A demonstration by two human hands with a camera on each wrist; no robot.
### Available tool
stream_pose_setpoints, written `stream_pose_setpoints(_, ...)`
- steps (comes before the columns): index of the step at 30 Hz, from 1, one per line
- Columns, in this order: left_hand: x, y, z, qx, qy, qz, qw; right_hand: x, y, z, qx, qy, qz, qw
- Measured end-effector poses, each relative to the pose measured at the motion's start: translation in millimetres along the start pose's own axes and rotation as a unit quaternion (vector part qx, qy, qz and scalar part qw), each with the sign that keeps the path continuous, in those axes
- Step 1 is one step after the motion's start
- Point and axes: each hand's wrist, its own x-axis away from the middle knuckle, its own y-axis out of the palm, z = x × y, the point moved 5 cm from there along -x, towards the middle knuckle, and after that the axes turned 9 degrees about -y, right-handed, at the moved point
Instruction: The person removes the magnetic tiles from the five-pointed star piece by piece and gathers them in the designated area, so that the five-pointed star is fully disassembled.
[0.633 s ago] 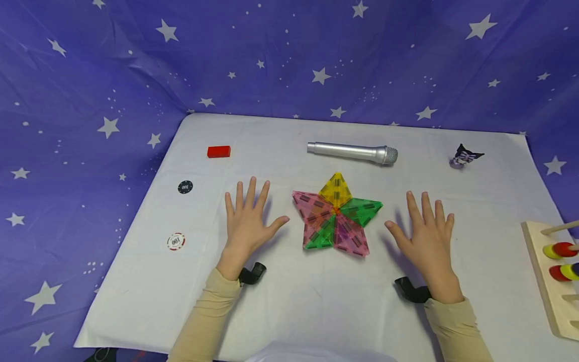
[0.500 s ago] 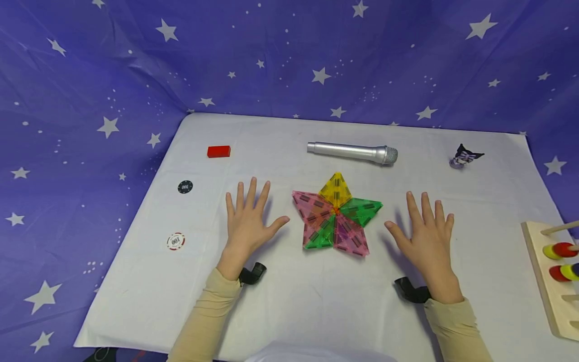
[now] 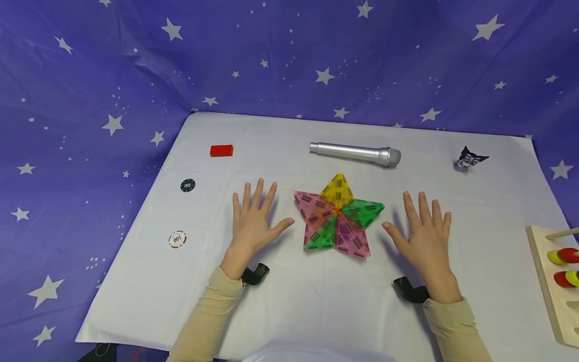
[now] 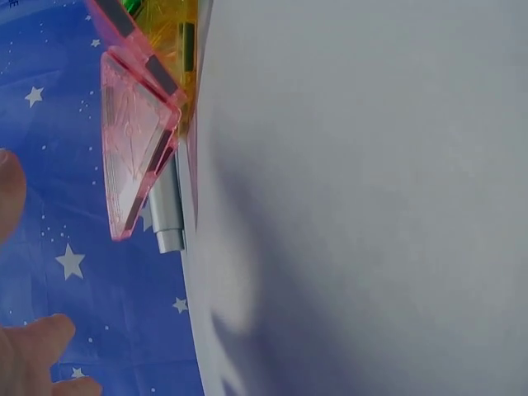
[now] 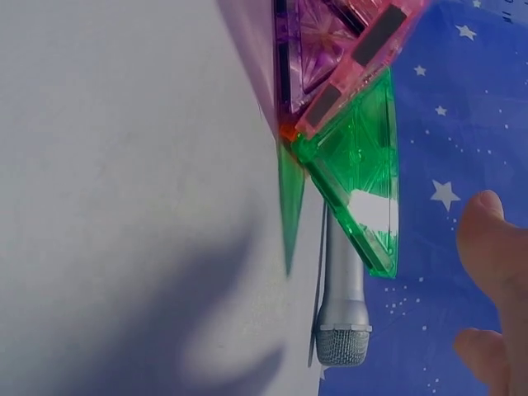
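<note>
— What's the setting?
— A smooth white sheet-covered table (image 3: pixel 316 301), with a rumpled purple star-printed cloth backdrop (image 3: pixel 289 55) draped behind and around it.

— And the hands?
— The left hand (image 3: pixel 254 221) and the right hand (image 3: pixel 422 236) both lie flat, fingers spread, holding nothing. Between them, mid-table, sits the star of translucent plastic triangle tiles (image 3: pixel 338 217), pink, yellow and green, glossy, near both hands but apart from each.

— Anything else?
— A brushed silver metal microphone (image 3: pixel 355 153) lies beyond the star. A small red rectangular block (image 3: pixel 221 150) and two round poker chips, the black chip (image 3: pixel 187 185) and the white chip (image 3: pixel 177 239), lie on the left. A wooden rack with coloured rings (image 3: pixel 554 281) stands at the right edge.
</note>
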Motion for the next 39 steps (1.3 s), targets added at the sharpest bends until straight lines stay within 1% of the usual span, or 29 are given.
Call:
stream_pose_setpoints(2,0.5,2.4,2.0,0.007,0.007,-0.005,0.9999,1,1,-2,-0.003,-0.004,-0.001,1.000)
stream_pose_setpoints(4,0.5,4.6,5.5,0.017,0.015,-0.013,0.9997,3,3,-4,-0.017,-0.004,-0.005,1.000)
stream_pose_setpoints(6,-0.3,6.5,10.4,0.024,0.025,-0.023,0.9991,4,4,-6,-0.048,0.002,-0.012,0.999)
stream_pose_setpoints(8,-1.9,7.6,16.8,0.029,0.038,-0.030,0.9984,6,7,-10,-0.091,0.007,-0.028,0.995)
stream_pose_setpoints(11,-4.9,8.5,29.6,0.047,0.062,-0.041,0.9961,10,13,-18,-0.160,0.013,-0.076,0.984)
stream_pose_setpoints(14,-8.4,10.7,44.1,0.068,0.089,-0.055,0.9921,14,21,-27,-0.224,0.016,-0.129,0.966)
stream_pose_setpoints(16,-11.4,13.4,52.2,0.074,0.103,-0.063,0.9898,16,26,-32,-0.273,0.026,-0.148,0.950)
stream_pose_setpoints(18,-14.7,16.0,58.7,0.080,0.112,-0.072,0.9878,17,32,-35,-0.323,0.034,-0.158,0.932)
stream_pose_setpoints(21,-20.0,20.0,66.0,0.086,0.126,-0.087,0.9845,17,38,-39,-0.398,0.041,-0.163,0.902)
stream_pose_setpoints(23,-23.2,21.9,71.4,0.097,0.145,-0.097,0.9799,19,43,-41,-0.442,0.041,-0.169,0.880)
stream_pose_setpoints(24,-24.3,22.9,73.9,0.098,0.156,-0.103,0.9775,19,45,-43,-0.465,0.041,-0.171,0.868)
stream_pose_setpoints(28,-26.7,26.5,82.7,0.099,0.197,-0.125,0.9672,24,54,-47,-0.553,0.053,-0.176,0.812)
stream_pose_setpoints(31,-26.7,29.3,85.7,0.099,0.205,-0.142,0.9634,26,59,-48,-0.608,0.075,-0.173,0.771)
stream_pose_setpoints(33,-26.9,30.5,86.8,0.104,0.204,-0.146,0.9623,27,60,-48,-0.635,0.091,-0.164,0.749)
stream_pose_setpoints(35,-27.2,31.5,87.6,0.108,0.204,-0.146,0.9620,28,62,-48,-0.656,0.106,-0.156,0.731)
stream_pose_setpoints(37,-27.8,32.8,88.2,0.112,0.203,-0.142,0.9623,29,63,-47,-0.668,0.112,-0.152,0.720)
stream_pose_setpoints(39,-28.7,33.8,88.6,0.118,0.199,-0.136,0.9633,30,63,-47,-0.676,0.111,-0.151,0.713)
